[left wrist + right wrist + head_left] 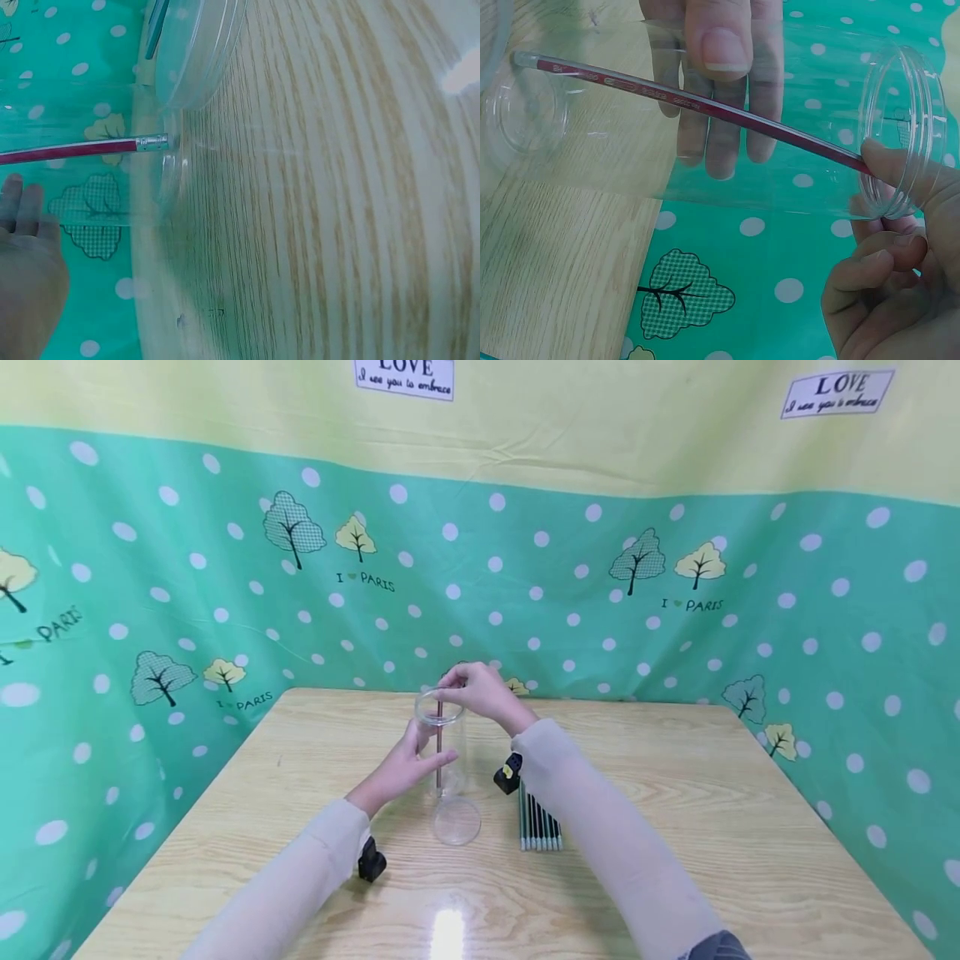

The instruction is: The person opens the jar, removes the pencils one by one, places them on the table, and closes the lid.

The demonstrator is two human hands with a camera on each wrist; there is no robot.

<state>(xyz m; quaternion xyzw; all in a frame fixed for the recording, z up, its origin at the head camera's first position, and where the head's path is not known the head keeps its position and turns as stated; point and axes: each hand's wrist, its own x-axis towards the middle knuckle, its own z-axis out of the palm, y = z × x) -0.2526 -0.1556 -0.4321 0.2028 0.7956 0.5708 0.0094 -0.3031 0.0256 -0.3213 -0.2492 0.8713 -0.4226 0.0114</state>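
A clear plastic jar (456,750) stands upright with its mouth open. My left hand (401,767) holds it around the side, the thumb in front and fingers behind, as the right wrist view shows. Inside leans a dark red pencil (697,103), its metal-and-eraser end down near the jar's base. At the mouth my right hand (480,692) pinches the pencil's upper end, thumb at the rim; the pencil's tip is hidden there. In front of the jar a round clear lid (457,822) lies on the table.
A row of several dark green and black pencils (538,825) lies right of the lid, partly under my right forearm. The wooden table (675,793) ends at a green dotted curtain (525,568). Black wrist cameras sit by both cuffs.
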